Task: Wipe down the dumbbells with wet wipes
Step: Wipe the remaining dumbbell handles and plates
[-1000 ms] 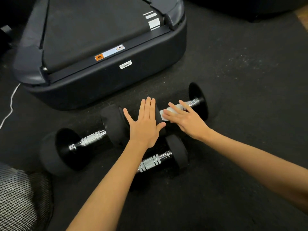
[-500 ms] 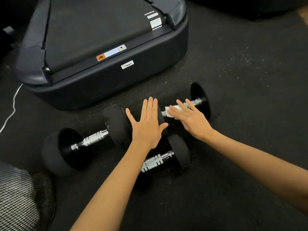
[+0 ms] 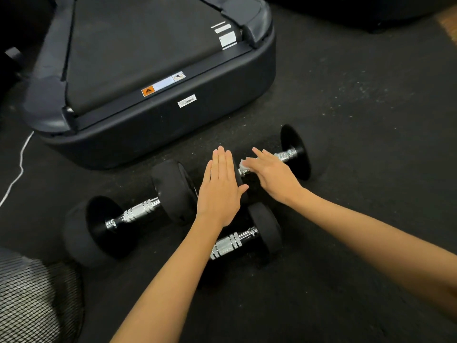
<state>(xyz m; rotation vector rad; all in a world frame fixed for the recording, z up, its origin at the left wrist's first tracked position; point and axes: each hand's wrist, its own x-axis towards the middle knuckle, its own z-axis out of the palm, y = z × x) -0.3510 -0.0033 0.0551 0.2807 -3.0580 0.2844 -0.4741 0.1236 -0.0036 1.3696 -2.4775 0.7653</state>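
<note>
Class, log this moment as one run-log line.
step: wiping far dumbbell handle | right hand: presses wet wipe on handle | left hand: flat, steadying its weight | other dumbbells: untouched

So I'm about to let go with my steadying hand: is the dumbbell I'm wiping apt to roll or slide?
Probably roll rather than slide. The far dumbbell rests on round black heads, so a sideways rub from the right hand pressing the wipe could turn it. The left hand lies flat on its near head, likely for that reason. The floor mat looks grippy.
</note>
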